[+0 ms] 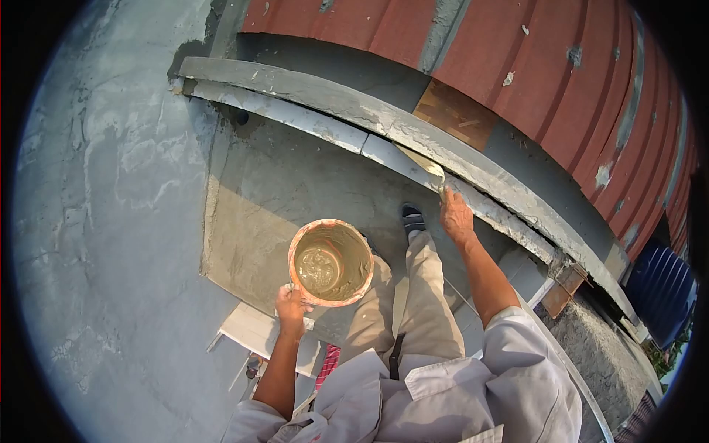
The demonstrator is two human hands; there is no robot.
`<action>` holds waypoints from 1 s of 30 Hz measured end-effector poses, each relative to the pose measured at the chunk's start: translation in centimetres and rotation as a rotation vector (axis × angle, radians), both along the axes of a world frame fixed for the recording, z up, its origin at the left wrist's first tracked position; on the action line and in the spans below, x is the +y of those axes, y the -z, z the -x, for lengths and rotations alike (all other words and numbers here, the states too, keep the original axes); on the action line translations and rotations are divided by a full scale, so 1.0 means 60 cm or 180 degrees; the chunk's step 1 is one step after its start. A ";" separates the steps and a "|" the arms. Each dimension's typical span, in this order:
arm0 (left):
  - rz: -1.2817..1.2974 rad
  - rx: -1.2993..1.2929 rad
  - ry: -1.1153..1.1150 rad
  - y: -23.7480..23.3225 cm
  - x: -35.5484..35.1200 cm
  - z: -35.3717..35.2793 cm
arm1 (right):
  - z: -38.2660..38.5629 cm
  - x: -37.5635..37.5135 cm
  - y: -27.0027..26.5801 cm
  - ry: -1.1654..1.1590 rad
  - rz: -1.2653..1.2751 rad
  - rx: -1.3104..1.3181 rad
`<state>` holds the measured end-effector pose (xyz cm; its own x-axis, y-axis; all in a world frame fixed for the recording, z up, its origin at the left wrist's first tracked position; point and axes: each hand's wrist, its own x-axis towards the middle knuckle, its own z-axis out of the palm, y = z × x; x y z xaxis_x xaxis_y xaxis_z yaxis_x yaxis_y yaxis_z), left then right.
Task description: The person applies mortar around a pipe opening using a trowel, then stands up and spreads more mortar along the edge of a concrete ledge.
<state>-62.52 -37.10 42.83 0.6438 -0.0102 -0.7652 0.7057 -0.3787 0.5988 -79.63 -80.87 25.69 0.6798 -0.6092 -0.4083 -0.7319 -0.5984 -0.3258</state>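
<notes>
My left hand (293,303) is closed on the near-left edge of an orange-rimmed bucket (358,255). Wet grey mortar (317,269) lies in the bottom of the bucket and smears its inner wall. Farther forward, my right hand (456,214) grips the handle of a trowel (424,162), most of the handle being hidden by the fingers. The trowel's pale blade lies along the gap between a rough cement ledge (317,92) and the lighter strip (325,129) under it.
Red corrugated roofing (532,81) rises beyond the ledge, with a brown wooden board (456,114) below its edge. A grey wall (118,221) stands at left. My feet are on a concrete surface (258,199). A dark blue ribbed object (661,292) sits at far right.
</notes>
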 end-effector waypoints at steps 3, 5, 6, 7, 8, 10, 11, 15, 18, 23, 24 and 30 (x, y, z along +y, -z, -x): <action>0.0136 -0.0051 -0.0004 0.002 0.017 0.007 | -0.035 -0.008 0.026 -0.0024 -0.0088 0.0058; 0.0121 -0.0089 -0.0040 -0.003 0.021 0.008 | -0.034 -0.004 0.016 -0.0020 -0.0111 0.0008; 0.0104 -0.0134 -0.0026 -0.003 0.023 0.008 | -0.020 -0.003 0.010 -0.0048 -0.0095 -0.0067; 0.0091 -0.0178 -0.0017 -0.002 0.025 0.009 | -0.010 -0.008 0.007 -0.0080 -0.0074 -0.0140; 0.0071 -0.0212 -0.0010 -0.001 0.027 0.013 | -0.002 -0.014 0.013 -0.0047 -0.0076 -0.0035; 0.0074 -0.0257 -0.0106 0.005 0.027 0.017 | 0.007 -0.024 0.023 0.0029 -0.0078 0.0160; 0.0070 -0.0290 -0.0147 0.009 0.027 0.015 | 0.011 -0.025 0.029 -0.0004 -0.0063 0.0101; 0.0016 -0.0258 -0.0106 0.014 0.032 0.023 | 0.021 -0.026 0.027 0.0016 -0.0130 0.0095; -0.0125 -0.0287 -0.0079 0.011 0.013 0.021 | 0.026 -0.024 0.027 0.0025 -0.0121 0.0087; -0.0257 -0.0038 0.0110 0.002 0.000 0.011 | 0.051 -0.011 0.022 0.0097 -0.0040 -0.0082; -0.0281 -0.0016 0.0042 -0.001 -0.002 0.012 | 0.060 -0.003 0.020 0.0069 -0.0044 -0.0183; -0.0257 -0.0042 0.0069 0.003 -0.010 0.009 | 0.074 0.000 0.060 -0.0141 -0.0072 -0.0320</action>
